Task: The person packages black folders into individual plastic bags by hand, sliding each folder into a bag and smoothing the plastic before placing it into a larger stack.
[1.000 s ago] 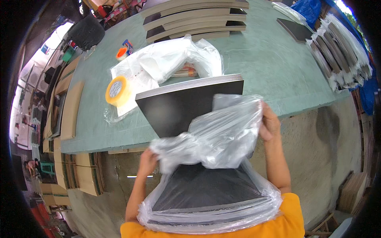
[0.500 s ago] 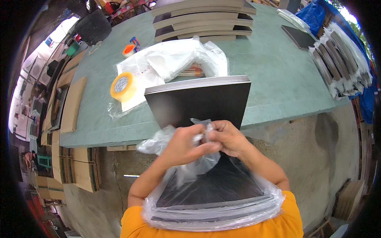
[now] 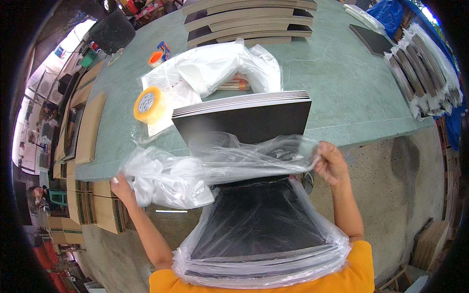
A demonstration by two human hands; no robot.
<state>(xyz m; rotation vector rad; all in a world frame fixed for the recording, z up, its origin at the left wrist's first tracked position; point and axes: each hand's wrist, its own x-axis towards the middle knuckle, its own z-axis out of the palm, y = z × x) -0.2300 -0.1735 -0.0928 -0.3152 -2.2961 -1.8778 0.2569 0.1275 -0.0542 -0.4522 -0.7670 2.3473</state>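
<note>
A clear plastic bag (image 3: 234, 168) is stretched sideways between my two hands, bunched thickly toward the left. My left hand (image 3: 122, 188) is closed on its left end, and my right hand (image 3: 331, 163) pinches its right end. Behind the film, a stack of black boards (image 3: 244, 119) with white edges stands at the table's near edge, tilted, its lower part covered by the film. Against my body rests a second stack of black boards (image 3: 259, 219) wrapped in clear plastic.
A roll of tape (image 3: 150, 105) and white plastic bags (image 3: 210, 68) lie on the green table (image 3: 337, 73). Board stacks (image 3: 249, 24) stand at the back, and plastic-wrapped bundles (image 3: 415, 68) at the right. Cardboard (image 3: 91, 129) leans along the left edge.
My hands, together in the middle before, have moved far apart. The plastic bag between them has been pulled out wide to both sides.
</note>
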